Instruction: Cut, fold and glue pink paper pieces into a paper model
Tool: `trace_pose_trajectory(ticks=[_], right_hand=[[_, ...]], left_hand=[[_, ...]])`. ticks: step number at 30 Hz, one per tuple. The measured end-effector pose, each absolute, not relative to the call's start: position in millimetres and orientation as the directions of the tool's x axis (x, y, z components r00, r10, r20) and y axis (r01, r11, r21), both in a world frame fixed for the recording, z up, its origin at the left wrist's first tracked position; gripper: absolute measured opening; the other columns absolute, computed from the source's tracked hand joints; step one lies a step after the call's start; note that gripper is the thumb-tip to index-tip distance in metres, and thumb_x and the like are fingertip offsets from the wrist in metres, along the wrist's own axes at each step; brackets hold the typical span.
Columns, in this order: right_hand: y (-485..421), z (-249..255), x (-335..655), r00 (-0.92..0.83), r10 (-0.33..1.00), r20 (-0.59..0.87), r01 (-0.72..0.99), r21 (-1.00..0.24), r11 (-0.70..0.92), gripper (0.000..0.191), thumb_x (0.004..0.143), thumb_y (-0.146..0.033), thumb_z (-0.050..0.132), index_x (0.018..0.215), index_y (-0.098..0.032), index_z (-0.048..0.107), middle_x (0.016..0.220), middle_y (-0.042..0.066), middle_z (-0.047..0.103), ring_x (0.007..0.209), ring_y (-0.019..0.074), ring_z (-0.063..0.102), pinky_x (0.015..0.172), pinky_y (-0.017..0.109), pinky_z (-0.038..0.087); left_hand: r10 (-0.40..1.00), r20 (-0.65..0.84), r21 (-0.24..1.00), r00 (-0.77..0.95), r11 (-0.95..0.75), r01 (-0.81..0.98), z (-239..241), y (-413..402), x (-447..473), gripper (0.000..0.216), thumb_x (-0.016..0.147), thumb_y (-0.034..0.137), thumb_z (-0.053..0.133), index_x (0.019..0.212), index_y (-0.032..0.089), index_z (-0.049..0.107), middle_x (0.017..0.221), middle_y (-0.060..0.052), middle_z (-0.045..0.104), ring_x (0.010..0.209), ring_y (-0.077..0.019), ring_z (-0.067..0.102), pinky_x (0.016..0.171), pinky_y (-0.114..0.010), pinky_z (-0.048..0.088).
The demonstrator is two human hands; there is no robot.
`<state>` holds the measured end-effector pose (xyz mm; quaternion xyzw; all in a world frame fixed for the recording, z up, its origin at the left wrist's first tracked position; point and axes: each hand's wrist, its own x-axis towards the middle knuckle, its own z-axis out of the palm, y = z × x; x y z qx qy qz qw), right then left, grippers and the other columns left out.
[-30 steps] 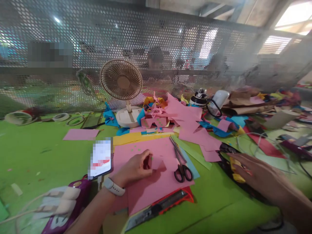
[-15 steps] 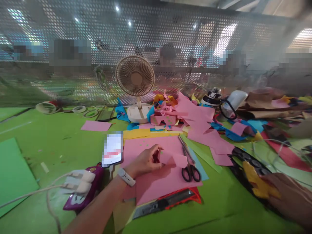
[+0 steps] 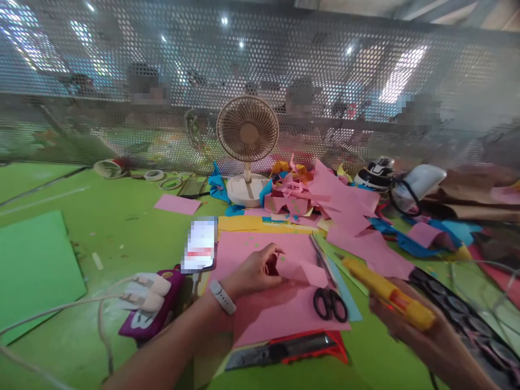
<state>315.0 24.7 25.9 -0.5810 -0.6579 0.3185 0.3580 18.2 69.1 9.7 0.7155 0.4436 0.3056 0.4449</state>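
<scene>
My left hand (image 3: pixel 260 271), with a white watch on the wrist, is closed on a small cut piece of pink paper (image 3: pixel 303 271). It rests over a larger pink sheet (image 3: pixel 260 319). On the right, my right hand (image 3: pixel 410 319) grips a yellow glue gun (image 3: pixel 390 290), its tip pointing left toward the paper and a small red light glowing on its side. Black-handled scissors (image 3: pixel 330 304) lie on the pink sheet, to the right of the paper piece. Along the sheet's near edge lies a red and grey utility knife (image 3: pixel 284 349).
A phone (image 3: pixel 200 245) and a purple power strip (image 3: pixel 152 306) with cables lie left of the sheets. Behind them stands a small fan (image 3: pixel 248 130) by a perforated metal screen. Paper scraps (image 3: pixel 345 195) pile up at the back right. A black tray (image 3: pixel 467 319) sits beyond my right hand.
My right hand has lifted the glue gun from the black tray and brought it left, toward the paper. My left hand still holds the pink piece. The view has swung slightly left.
</scene>
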Motion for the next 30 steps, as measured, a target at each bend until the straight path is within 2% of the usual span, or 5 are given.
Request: trace_pose_trajectory(ticks=[4, 8, 13, 20, 30], right_hand=[[34, 37, 265, -0.367, 0.930, 0.013, 0.398, -0.902, 0.170, 0.027, 0.077, -0.047, 0.058, 0.077, -0.021, 0.051, 0.061, -0.004, 0.045, 0.051, 0.0100, 0.042, 0.044, 0.020, 0.034], [41, 39, 250, -0.527, 0.848, -0.060, 0.431, -0.879, 0.206, 0.024, 0.080, -0.042, 0.056, 0.075, -0.019, 0.049, 0.064, -0.004, 0.044, 0.057, 0.0104, 0.044, 0.050, 0.021, 0.036], [43, 31, 250, -0.523, 0.847, -0.091, 0.416, -0.895, 0.161, 0.023, 0.081, -0.041, 0.056, 0.075, -0.019, 0.048, 0.065, -0.003, 0.045, 0.057, 0.0107, 0.044, 0.051, 0.021, 0.036], [42, 21, 248, -0.456, 0.889, -0.052, 0.363, -0.922, 0.133, 0.029, 0.076, -0.046, 0.059, 0.070, -0.020, 0.048, 0.063, -0.003, 0.046, 0.056, 0.0109, 0.044, 0.049, 0.022, 0.036], [44, 18, 249, -0.451, 0.889, -0.076, 0.312, -0.947, 0.078, 0.025, 0.076, -0.040, 0.063, 0.071, -0.019, 0.049, 0.063, -0.003, 0.045, 0.056, 0.0106, 0.044, 0.051, 0.022, 0.037]], left_hand=[[0.915, 0.047, 0.893, 0.402, -0.218, 0.394, 9, 70, 18, 0.037, 0.070, 0.019, 0.062, 0.102, 0.018, 0.045, 0.065, 0.007, 0.045, 0.056, -0.0086, 0.044, 0.049, -0.019, 0.032], [0.916, 0.025, 0.888, 0.400, -0.204, 0.411, 10, 69, 18, 0.037, 0.070, 0.020, 0.062, 0.102, 0.019, 0.044, 0.066, 0.007, 0.048, 0.056, -0.0089, 0.046, 0.049, -0.019, 0.033], [0.913, 0.012, 0.906, 0.408, -0.183, 0.382, 11, 68, 17, 0.037, 0.070, 0.023, 0.063, 0.102, 0.020, 0.045, 0.066, 0.007, 0.050, 0.055, -0.0087, 0.047, 0.049, -0.019, 0.034], [0.905, 0.014, 0.905, 0.424, -0.192, 0.379, 12, 68, 17, 0.036, 0.072, 0.023, 0.062, 0.103, 0.020, 0.044, 0.066, 0.006, 0.049, 0.056, -0.0092, 0.047, 0.049, -0.020, 0.034], [0.899, 0.028, 0.892, 0.437, -0.220, 0.395, 10, 68, 18, 0.038, 0.073, 0.024, 0.062, 0.105, 0.019, 0.043, 0.070, 0.005, 0.051, 0.058, -0.0102, 0.050, 0.051, -0.020, 0.035]])
